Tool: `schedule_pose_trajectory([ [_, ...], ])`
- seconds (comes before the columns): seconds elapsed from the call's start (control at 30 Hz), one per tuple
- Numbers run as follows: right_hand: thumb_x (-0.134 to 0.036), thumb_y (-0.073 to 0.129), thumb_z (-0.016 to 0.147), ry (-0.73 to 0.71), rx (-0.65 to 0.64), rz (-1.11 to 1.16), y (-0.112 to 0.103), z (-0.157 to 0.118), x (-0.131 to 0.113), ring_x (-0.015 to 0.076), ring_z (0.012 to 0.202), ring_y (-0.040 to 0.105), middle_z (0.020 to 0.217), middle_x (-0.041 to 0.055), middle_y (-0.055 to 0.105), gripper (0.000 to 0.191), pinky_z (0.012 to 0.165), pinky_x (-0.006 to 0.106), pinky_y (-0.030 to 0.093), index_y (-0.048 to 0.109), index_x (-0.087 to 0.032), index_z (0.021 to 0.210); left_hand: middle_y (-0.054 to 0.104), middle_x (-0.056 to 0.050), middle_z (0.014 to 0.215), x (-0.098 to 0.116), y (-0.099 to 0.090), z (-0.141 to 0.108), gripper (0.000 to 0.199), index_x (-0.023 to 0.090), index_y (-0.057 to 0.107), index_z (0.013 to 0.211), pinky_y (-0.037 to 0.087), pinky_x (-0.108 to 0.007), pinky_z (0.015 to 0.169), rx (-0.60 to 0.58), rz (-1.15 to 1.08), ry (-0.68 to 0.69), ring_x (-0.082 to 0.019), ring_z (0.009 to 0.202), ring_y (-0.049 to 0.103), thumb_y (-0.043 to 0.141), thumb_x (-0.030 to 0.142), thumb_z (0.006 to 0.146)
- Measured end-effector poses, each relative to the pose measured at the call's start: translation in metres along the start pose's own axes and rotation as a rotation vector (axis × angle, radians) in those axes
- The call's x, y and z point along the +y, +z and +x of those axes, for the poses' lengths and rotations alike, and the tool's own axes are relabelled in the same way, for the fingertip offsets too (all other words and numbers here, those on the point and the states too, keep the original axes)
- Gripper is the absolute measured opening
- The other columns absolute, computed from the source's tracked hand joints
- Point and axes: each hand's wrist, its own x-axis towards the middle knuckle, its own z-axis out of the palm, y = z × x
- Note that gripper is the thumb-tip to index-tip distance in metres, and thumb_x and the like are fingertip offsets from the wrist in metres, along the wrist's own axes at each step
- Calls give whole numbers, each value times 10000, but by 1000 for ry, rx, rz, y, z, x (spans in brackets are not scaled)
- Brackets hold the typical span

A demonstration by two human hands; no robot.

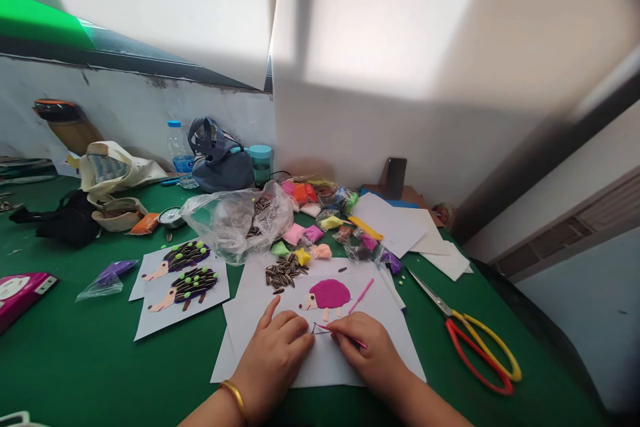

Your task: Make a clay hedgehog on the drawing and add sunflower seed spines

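**Clay hedgehog (327, 295) on paper, its back bare of seeds**

The hedgehog lies near the middle of the green counter (55, 360), on a white paper sheet (395, 353). Its magenta body, pale head and legs are in place. Its back carries no seeds or green dots, which are what remain to match the two seeded hedgehog pictures (181, 287) to the left.

The left hand (273, 353) rests on the sheet, fingers lightly curved, holding nothing that shows. The right hand (370, 347) makes a narrow pinch on a thin pink clay strand (336, 333), its tip near a thin dark line just below the hedgehog. A second pink strand (363, 295) lies right of the body. A pile of sunflower seeds (283, 273) sits just beyond, with clay packets (305, 233) farther off and yellow-and-red scissors (480, 347) to the right.
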Motion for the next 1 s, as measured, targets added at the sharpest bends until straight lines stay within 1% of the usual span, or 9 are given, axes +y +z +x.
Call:
schedule_pose_trajectory([
  [0.1, -153, 524, 909, -62, 12, -33, 2, -1, 0, 184, 799, 659, 908, 29, 747, 284, 740, 295, 503, 723, -280, 1066, 682, 41, 924, -1, 2, 0, 140, 268, 644, 957, 116, -496, 1182, 11, -28, 18, -159, 937, 583, 571, 159, 908],
  [0.2, -152, 521, 913, -96, 15, -63, 2, -1, 0, 181, 787, 663, 892, 38, 746, 272, 733, 289, 510, 720, -266, 1060, 688, 35, 908, -2, 2, 0, 153, 267, 651, 963, 113, -496, 1182, 22, -36, 24, -156, 932, 588, 554, 158, 917],
  [0.4, -149, 499, 910, -118, 40, -105, 4, -2, 0, 196, 792, 660, 895, 53, 744, 286, 731, 312, 523, 716, -246, 1068, 691, 38, 906, 0, 0, 1, 149, 269, 651, 954, 128, -510, 1177, -9, -42, 5, -161, 928, 595, 554, 163, 918],
  [0.67, -116, 500, 901, -154, 31, -107, 2, -2, -2, 195, 806, 652, 922, 51, 741, 317, 730, 311, 518, 698, -253, 1107, 690, 26, 905, 2, -1, 2, 157, 252, 639, 938, 139, -513, 1176, 2, -46, -5, -164, 921, 604, 533, 141, 906],
  [0.8, -103, 510, 886, -168, 24, -138, 4, -3, -1, 194, 796, 648, 916, 49, 738, 325, 729, 311, 515, 694, -249, 1110, 690, 19, 901, 2, 0, 1, 155, 231, 628, 914, 146, -506, 1180, 4, -41, -9, -165, 921, 612, 527, 117, 883],
  [1.0, -88, 488, 881, -210, 42, -191, 7, -4, 1, 199, 802, 644, 913, 60, 730, 363, 730, 324, 516, 682, -239, 1147, 687, 20, 890, 3, -1, 2, 158, 230, 626, 920, 152, -510, 1181, -4, -35, -18, -161, 912, 615, 517, 121, 884],
])
